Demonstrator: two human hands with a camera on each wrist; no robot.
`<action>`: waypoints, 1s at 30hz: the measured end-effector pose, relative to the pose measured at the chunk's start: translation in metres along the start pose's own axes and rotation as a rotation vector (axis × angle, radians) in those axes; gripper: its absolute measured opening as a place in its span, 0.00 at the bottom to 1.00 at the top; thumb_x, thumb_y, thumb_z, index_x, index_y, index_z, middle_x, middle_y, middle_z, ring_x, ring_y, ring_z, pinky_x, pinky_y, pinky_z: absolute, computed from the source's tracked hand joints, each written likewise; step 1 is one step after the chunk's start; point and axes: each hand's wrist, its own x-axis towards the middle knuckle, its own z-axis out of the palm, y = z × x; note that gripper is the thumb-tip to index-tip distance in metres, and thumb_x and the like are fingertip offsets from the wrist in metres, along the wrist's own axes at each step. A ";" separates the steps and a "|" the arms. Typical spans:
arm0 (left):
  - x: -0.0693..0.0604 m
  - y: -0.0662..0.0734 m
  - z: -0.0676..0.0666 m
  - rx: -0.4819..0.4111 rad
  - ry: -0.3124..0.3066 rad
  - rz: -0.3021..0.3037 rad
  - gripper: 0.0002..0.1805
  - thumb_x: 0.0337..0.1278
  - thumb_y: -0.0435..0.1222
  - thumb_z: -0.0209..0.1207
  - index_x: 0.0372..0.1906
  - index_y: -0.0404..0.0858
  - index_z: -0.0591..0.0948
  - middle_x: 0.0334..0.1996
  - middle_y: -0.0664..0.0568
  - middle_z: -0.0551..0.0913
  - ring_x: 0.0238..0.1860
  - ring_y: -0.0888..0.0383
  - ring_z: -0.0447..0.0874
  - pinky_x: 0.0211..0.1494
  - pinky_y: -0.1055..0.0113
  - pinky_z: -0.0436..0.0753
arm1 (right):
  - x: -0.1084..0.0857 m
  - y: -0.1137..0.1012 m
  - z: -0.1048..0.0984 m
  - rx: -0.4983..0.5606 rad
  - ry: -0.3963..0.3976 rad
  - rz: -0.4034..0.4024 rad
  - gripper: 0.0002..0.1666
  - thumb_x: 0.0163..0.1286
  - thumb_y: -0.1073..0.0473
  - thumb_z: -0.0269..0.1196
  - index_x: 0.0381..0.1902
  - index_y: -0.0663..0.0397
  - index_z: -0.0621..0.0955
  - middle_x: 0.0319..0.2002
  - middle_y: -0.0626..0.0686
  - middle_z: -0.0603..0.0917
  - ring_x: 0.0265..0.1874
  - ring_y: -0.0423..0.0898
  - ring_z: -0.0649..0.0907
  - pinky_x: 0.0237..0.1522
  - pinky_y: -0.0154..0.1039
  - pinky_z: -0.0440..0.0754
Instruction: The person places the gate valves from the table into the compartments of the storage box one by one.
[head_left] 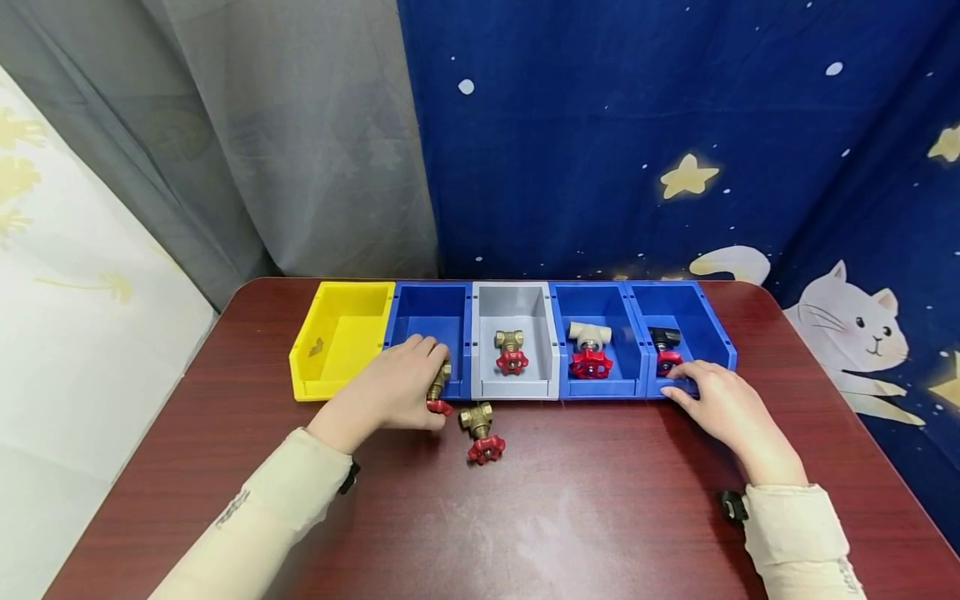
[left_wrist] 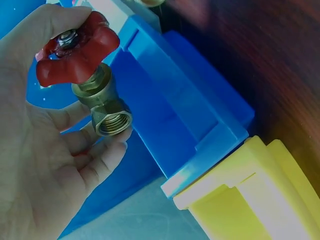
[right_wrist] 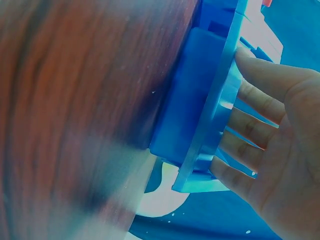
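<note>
My left hand (head_left: pixel 405 379) grips a brass valve (left_wrist: pixel 102 100) with a red handwheel at the front of the dark blue bin (head_left: pixel 429 307). In the left wrist view the thumb lies against the handwheel and the fingers are behind the brass body. My right hand (head_left: pixel 716 400) rests at the front edge of the rightmost blue bin (head_left: pixel 693 321), its fingers fairly straight in the right wrist view. Beside its fingertips, a black valve (head_left: pixel 665 337) with a red handwheel lies inside that bin. Another brass valve (head_left: pixel 477 423) lies on the table, right of my left hand.
The bins stand in a row along the table's (head_left: pixel 570 500) back edge. At the left end is a yellow bin (head_left: pixel 352 321). A grey bin (head_left: pixel 517 302) holds a brass valve (head_left: pixel 511 350); the blue bin (head_left: pixel 592 302) beside it holds a cream valve (head_left: pixel 590 342). Curtains hang behind.
</note>
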 end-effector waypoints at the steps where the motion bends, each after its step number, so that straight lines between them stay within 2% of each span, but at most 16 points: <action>1: 0.001 -0.001 -0.001 -0.002 -0.003 -0.005 0.44 0.35 0.58 0.72 0.55 0.33 0.73 0.46 0.44 0.77 0.48 0.47 0.73 0.54 0.53 0.79 | 0.000 0.000 0.000 0.000 0.000 0.001 0.19 0.66 0.54 0.69 0.48 0.61 0.83 0.48 0.68 0.82 0.51 0.67 0.79 0.55 0.68 0.73; 4: 0.004 -0.004 -0.002 -0.003 0.002 -0.008 0.44 0.35 0.58 0.73 0.55 0.33 0.74 0.46 0.44 0.77 0.47 0.47 0.73 0.54 0.53 0.79 | 0.000 0.000 0.000 0.002 -0.006 0.005 0.19 0.66 0.53 0.68 0.48 0.61 0.83 0.49 0.68 0.82 0.51 0.67 0.79 0.55 0.68 0.73; 9: 0.010 -0.012 -0.002 0.005 0.022 0.002 0.44 0.35 0.57 0.74 0.54 0.32 0.74 0.47 0.43 0.78 0.49 0.46 0.74 0.60 0.52 0.75 | 0.000 0.000 0.000 0.005 -0.013 0.009 0.20 0.66 0.52 0.68 0.49 0.61 0.83 0.50 0.68 0.82 0.52 0.68 0.78 0.55 0.69 0.72; 15: 0.016 -0.018 -0.003 -0.012 0.021 -0.015 0.42 0.38 0.55 0.74 0.55 0.32 0.75 0.50 0.42 0.78 0.53 0.44 0.74 0.64 0.50 0.72 | 0.000 0.000 0.000 0.007 -0.016 0.011 0.21 0.66 0.52 0.68 0.49 0.61 0.83 0.51 0.69 0.81 0.53 0.69 0.78 0.56 0.69 0.72; 26: 0.025 -0.026 -0.003 0.000 0.004 -0.054 0.40 0.41 0.54 0.72 0.55 0.32 0.76 0.48 0.43 0.79 0.49 0.46 0.75 0.62 0.53 0.75 | 0.000 0.000 -0.002 0.009 -0.021 0.014 0.21 0.66 0.51 0.68 0.49 0.62 0.83 0.51 0.69 0.81 0.53 0.68 0.78 0.56 0.69 0.72; 30: 0.031 -0.030 -0.001 -0.003 -0.008 -0.068 0.41 0.42 0.54 0.72 0.57 0.31 0.76 0.49 0.42 0.79 0.50 0.45 0.74 0.64 0.51 0.73 | 0.000 0.000 -0.002 0.009 -0.021 0.016 0.21 0.66 0.51 0.68 0.49 0.62 0.83 0.51 0.69 0.81 0.53 0.69 0.77 0.56 0.69 0.72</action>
